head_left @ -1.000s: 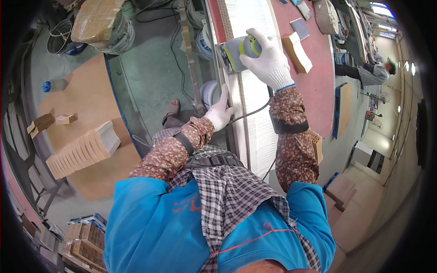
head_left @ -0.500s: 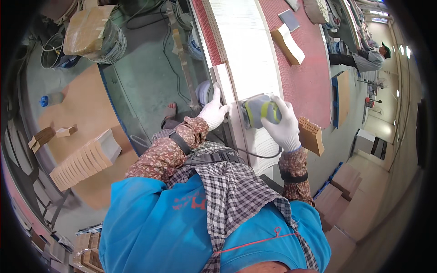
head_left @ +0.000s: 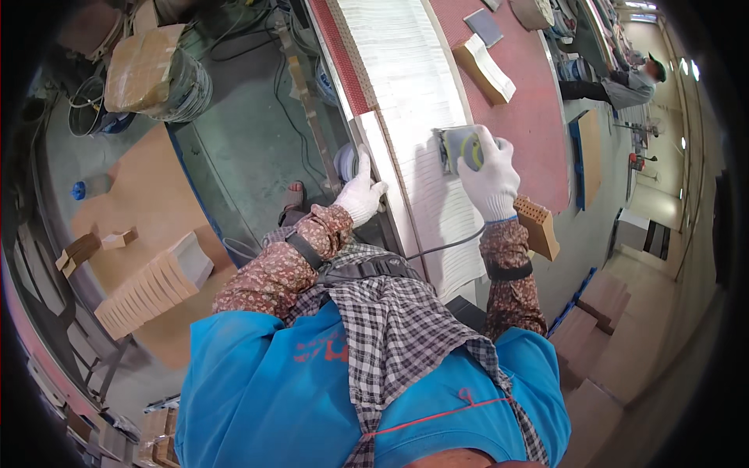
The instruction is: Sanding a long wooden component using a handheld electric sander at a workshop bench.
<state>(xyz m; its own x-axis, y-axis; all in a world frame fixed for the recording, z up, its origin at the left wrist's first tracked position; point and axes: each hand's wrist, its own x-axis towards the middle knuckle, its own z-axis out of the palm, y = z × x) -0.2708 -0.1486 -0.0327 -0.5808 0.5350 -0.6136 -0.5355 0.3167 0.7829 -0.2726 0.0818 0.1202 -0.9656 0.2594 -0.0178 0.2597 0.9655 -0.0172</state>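
Observation:
My right hand (head_left: 493, 178), in a white knit glove, is wrapped round a grey and yellow-green power sander (head_left: 458, 150). The sander sits on a long row of narrow white-faced pieces (head_left: 398, 58) packed side by side. A dark cord (head_left: 449, 246) trails from it toward my waist. To the left, my gloved left hand (head_left: 360, 196) lies against a pale wooden strip (head_left: 381, 160) along the row's near-left edge. Its index finger is stretched along the strip and the thumb is spread; its other fingers are partly hidden.
The row lies on a red textured tabletop (head_left: 527, 129). A curved wooden block (head_left: 485, 69), a grey flat pad (head_left: 484, 27) and a perforated tan block (head_left: 538, 226) lie to the right. Cut pieces (head_left: 148, 292) rest on a brown board at left. Another person (head_left: 624, 90) stands far right.
My right hand has moved the sander up and slightly right along the white row. My left hand stays against the strip, and the whole view has shifted slightly.

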